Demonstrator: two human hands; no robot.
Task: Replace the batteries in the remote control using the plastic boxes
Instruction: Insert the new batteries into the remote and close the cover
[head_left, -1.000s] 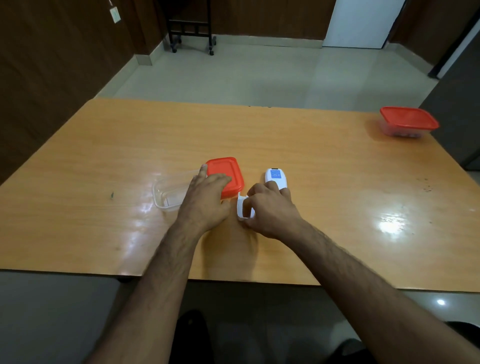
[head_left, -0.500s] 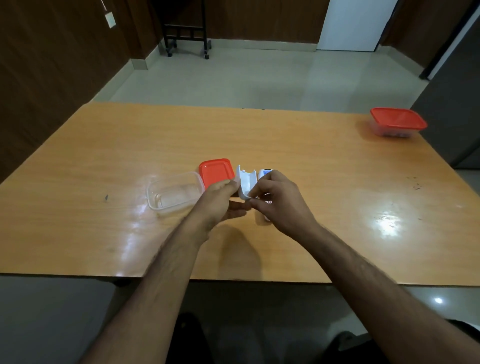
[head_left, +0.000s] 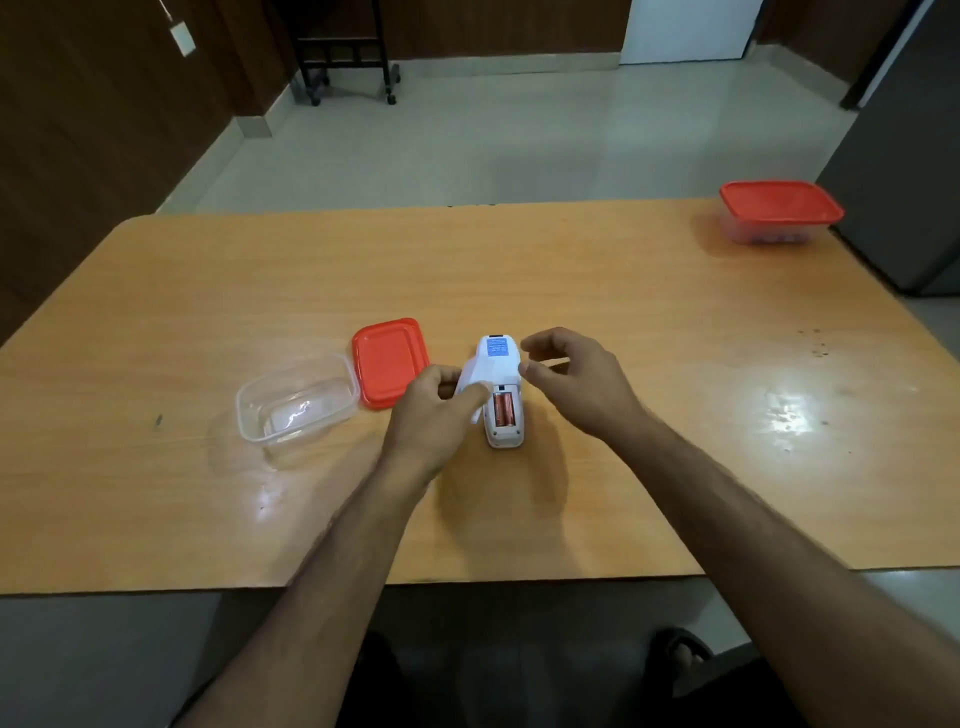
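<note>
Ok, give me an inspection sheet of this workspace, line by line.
Surface: glossy wooden table, glare patches.
Job's things: white remote lying back-up, battery bay open, two batteries inside; battery cover in left hand; open clear box beside its red lid; closed red-lidded box at far right corner.
Clutter: nothing seen.
Hands: left hand grips the cover; right hand holds nothing, fingers loosely curled beside the remote.
Cables: nothing seen.
Surroundings: tiled floor, dark wall panels, wheeled rack.

the white remote (head_left: 501, 395) is laid face down near the tabletop's middle, two orange batteries (head_left: 503, 409) exposed. its cover (head_left: 470, 382) is held beside it. an open clear box (head_left: 297, 402) and red lid (head_left: 389, 361) are set alongside; a lidded box (head_left: 779, 213) is placed at the far right corner.
</note>
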